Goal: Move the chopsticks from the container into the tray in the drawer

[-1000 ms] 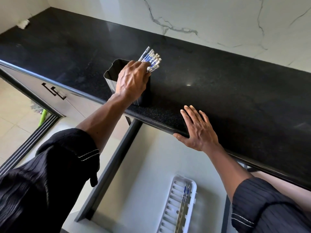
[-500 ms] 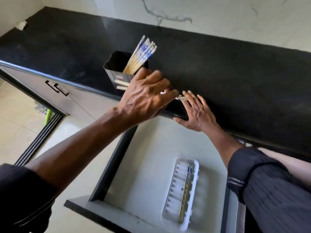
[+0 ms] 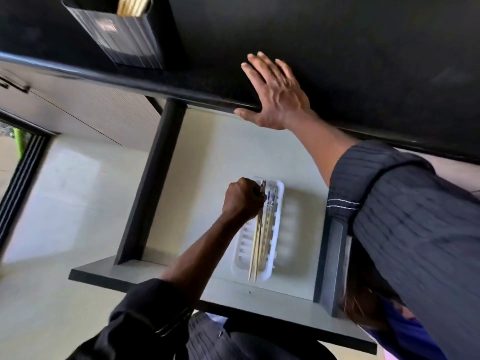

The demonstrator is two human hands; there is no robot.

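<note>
A dark ribbed container (image 3: pixel 124 42) stands on the black counter at the top left, with pale chopsticks (image 3: pixel 132 6) sticking out of it. Below, the drawer is open and a white slotted tray (image 3: pixel 275 237) lies on its floor. My left hand (image 3: pixel 242 200) is down over the tray's far end and grips a pair of bamboo chopsticks (image 3: pixel 255 245) near their blue-patterned tops; their tips reach the tray's near end. More chopsticks (image 3: pixel 267 227) lie in the tray beside them. My right hand (image 3: pixel 275 94) rests flat on the counter edge with straight fingers.
The black counter (image 3: pixel 337 48) overhangs the drawer's back. Dark drawer sides (image 3: pixel 153 183) frame the pale drawer floor (image 3: pixel 207 157). A cabinet front with a dark handle (image 3: pixel 13 83) lies at the left, with tiled floor beyond it.
My left hand has gone from the container down into the drawer with a pair of chopsticks. The view has tilted downward. My right hand has stayed on the counter edge.
</note>
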